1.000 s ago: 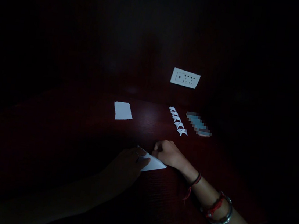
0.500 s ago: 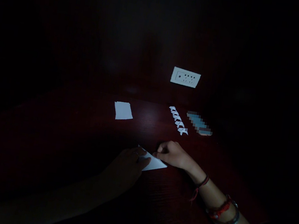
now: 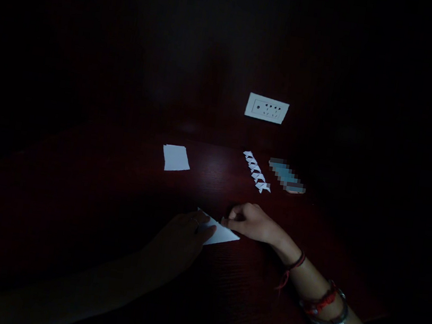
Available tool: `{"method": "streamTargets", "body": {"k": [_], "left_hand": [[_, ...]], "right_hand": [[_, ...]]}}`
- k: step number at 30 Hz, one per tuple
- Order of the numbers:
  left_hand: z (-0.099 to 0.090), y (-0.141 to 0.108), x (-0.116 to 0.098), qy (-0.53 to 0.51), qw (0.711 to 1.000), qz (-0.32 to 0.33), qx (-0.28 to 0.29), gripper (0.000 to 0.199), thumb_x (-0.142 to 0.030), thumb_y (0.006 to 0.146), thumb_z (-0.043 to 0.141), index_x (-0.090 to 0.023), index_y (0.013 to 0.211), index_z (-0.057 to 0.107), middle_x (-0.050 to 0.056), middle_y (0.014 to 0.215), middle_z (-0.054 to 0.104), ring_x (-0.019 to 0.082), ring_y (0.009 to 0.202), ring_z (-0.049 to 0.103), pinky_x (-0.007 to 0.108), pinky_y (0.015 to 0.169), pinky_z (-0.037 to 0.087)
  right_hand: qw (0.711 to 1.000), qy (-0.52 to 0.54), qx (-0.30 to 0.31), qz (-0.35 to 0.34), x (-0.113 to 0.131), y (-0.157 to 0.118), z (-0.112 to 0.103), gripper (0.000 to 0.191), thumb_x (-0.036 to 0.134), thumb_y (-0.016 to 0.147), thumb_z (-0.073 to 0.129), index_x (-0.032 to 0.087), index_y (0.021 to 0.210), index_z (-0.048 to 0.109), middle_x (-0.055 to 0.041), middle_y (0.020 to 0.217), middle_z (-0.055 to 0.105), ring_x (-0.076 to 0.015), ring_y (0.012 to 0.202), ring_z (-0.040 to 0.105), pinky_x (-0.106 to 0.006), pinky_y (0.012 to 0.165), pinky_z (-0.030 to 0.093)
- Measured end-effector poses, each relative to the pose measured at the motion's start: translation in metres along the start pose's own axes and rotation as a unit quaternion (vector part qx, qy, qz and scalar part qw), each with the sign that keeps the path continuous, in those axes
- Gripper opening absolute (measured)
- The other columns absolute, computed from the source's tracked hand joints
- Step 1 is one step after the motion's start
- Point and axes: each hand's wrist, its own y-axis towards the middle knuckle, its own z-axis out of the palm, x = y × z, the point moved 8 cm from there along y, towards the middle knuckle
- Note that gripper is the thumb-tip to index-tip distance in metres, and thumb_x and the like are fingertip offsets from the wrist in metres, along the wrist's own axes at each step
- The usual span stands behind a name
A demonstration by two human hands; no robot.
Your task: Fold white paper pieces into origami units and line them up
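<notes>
Left hand (image 3: 181, 237), in deep shadow: laid palm down, fingers loosely spread, thumb and forefinger resting on top of the folded paper (image 3: 222, 234) and pressing it to the table (image 3: 212, 185); not closed round it. One ring (image 3: 194, 221), worn on a finger of this hand.

Right hand (image 3: 252, 223), better lit: fingers curled inward, thumb tip at the far edge of the same paper; whether it pinches the edge or only touches it, cannot tell.

Folded paper: white, triangular in its visible part, one point toward the right, lying between the two hands on the near part of the table; its left portion covered by the left hand.

Right forearm, worn: dark red cord (image 3: 299, 261) with loose ends hanging; red braided band (image 3: 322, 303); silvery bangle (image 3: 339, 321) just beside the band.

Table, farther off: white paper sheets (image 3: 176, 158), squarish, edges slightly out of line, at left; row of small folded pieces (image 3: 255, 171), white, slanting, beyond the right hand; phone (image 3: 286, 176), screen pixelated, just right of the row.

Wall, dark: white socket plate (image 3: 267, 108), above the row
</notes>
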Motion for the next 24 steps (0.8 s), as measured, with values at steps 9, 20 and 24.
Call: {"method": "streamTargets", "body": {"k": [9,20,24], "left_hand": [[-0.0003,-0.0004,0.0009,-0.002,1.000,-0.007,0.015,0.038,-0.005,0.073,0.042,-0.013,0.110,0.051,0.013,0.113,0.050,0.026,0.105,0.043,0.042,0.084,0.038],[0.0028,-0.0028,0.0031,-0.007,1.000,0.000,-0.007,0.039,-0.004,0.073,0.040,-0.012,0.110,0.050,0.013,0.113,0.049,0.027,0.105,0.042,0.043,0.083,0.038],[0.0006,-0.0030,0.0026,-0.009,1.000,0.007,-0.009,0.039,-0.003,0.073,0.040,-0.012,0.110,0.050,0.013,0.113,0.049,0.026,0.105,0.043,0.043,0.084,0.037]], "right_hand": [[0.999,-0.037,-0.015,0.002,-0.0031,0.0007,-0.0009,0.010,0.019,0.065,0.049,0.014,0.063,0.058,0.0015,0.058,0.055,-0.0079,0.055,0.048,-0.018,0.053,0.033],[1.000,-0.025,0.004,0.006,-0.0052,-0.0020,-0.0007,0.011,0.022,0.066,0.050,0.015,0.064,0.058,0.0015,0.059,0.056,-0.0079,0.055,0.048,-0.019,0.052,0.033],[1.000,-0.022,0.003,0.003,-0.0054,-0.0024,-0.0013,0.013,0.024,0.067,0.050,0.014,0.065,0.058,0.0015,0.059,0.056,-0.0078,0.054,0.048,-0.018,0.052,0.033]]}}
